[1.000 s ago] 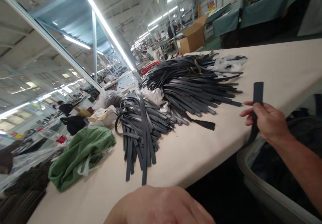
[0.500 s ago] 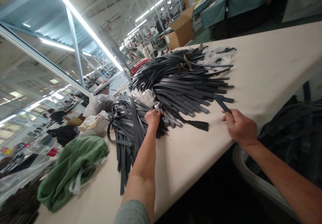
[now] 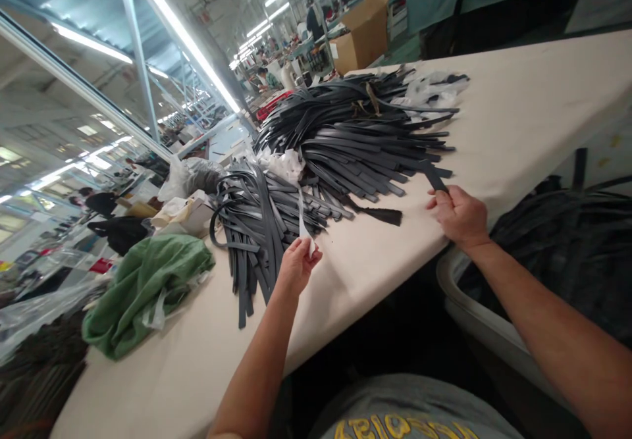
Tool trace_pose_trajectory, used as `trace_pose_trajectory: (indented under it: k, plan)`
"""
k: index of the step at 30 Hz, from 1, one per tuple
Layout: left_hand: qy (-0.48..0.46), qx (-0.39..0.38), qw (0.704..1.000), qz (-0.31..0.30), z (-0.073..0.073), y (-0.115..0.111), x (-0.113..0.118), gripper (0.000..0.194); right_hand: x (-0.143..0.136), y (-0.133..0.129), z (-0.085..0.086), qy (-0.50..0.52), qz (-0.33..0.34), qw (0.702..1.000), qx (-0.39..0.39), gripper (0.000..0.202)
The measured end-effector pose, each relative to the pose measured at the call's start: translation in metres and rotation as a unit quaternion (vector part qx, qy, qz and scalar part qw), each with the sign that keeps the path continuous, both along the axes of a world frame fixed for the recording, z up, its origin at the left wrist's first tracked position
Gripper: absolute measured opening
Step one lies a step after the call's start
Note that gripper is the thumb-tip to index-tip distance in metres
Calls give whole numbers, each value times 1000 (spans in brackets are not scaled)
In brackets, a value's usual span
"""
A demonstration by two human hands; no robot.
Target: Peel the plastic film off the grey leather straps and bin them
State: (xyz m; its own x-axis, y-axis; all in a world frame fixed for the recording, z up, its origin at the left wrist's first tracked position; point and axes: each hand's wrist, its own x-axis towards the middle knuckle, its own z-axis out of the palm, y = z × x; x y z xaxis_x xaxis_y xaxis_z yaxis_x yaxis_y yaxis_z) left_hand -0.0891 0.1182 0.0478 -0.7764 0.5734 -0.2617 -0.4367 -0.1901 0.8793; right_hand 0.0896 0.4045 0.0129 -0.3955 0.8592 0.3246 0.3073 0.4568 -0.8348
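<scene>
My left hand (image 3: 299, 266) is closed on the end of a thin white strip (image 3: 303, 218), which stretches up toward crumpled white material (image 3: 285, 164) between two piles of strips. My right hand (image 3: 460, 216) is closed around the end of a dark grey flat strip (image 3: 434, 177) at the table's near edge. Its other end reaches the large pile of dark strips (image 3: 355, 153) in the middle of the table. A smaller pile of dark strips (image 3: 251, 228) lies left of it, close to my left hand. One frayed black strip end (image 3: 380, 216) lies between my hands.
A green cloth (image 3: 148, 287) lies at the table's left. The pale table (image 3: 533, 103) stretches to the right. Below its near edge stands a light-rimmed tub (image 3: 447, 274) holding dark strips. Behind the table are a cardboard box (image 3: 363, 34) and people at distant workstations.
My left hand has come from the strip piles toward me, drawing out the white strip. My right hand still grips the dark strip. The camera view has shifted slightly.
</scene>
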Motion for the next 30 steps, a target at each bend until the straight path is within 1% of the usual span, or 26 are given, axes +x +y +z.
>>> trace_pose_trajectory:
  k: [3,5,7,9,11,13,15,18,20,22,24,26,28,30]
  plan:
    - [-61,16,998,1,-7,-22,32,31,14,-25,11,27,60,996,-65,30]
    - [-99,25,995,-10,-11,-30,51,38,28,-53,16,40,112,987,-110,32]
    - [-130,25,990,-40,-14,-32,69,44,43,-84,21,60,183,966,-173,32]
    - [-138,9,987,-82,-16,-30,83,43,56,-112,25,72,253,936,-236,36]
    - [-120,-16,985,-124,-18,-27,94,41,62,-131,30,52,310,909,-273,39]
    - [-80,-43,984,-153,-20,-23,102,41,62,-141,34,11,361,887,-289,41]
    - [-35,-61,983,-171,-22,-19,107,42,55,-143,38,-31,399,873,-280,41]
    - [13,-65,981,-183,-25,-16,113,39,40,-144,43,-74,420,873,-237,36]
    - [23,-59,979,-193,-25,-16,118,36,31,-146,46,-77,414,882,-212,32]
    - [20,-53,976,-210,-24,-16,122,36,25,-149,48,-69,398,898,-173,29]
    - [6,-53,972,-231,-22,-15,126,37,23,-151,49,-67,384,914,-115,26]
    - [-10,-58,968,-245,-21,-13,127,39,23,-151,50,-73,383,919,-58,25]
    - [-26,-63,967,-244,-20,-10,127,40,26,-149,53,-69,378,923,-14,25]
    - [-46,-62,971,-226,-19,-5,125,39,34,-145,56,-48,347,937,6,25]
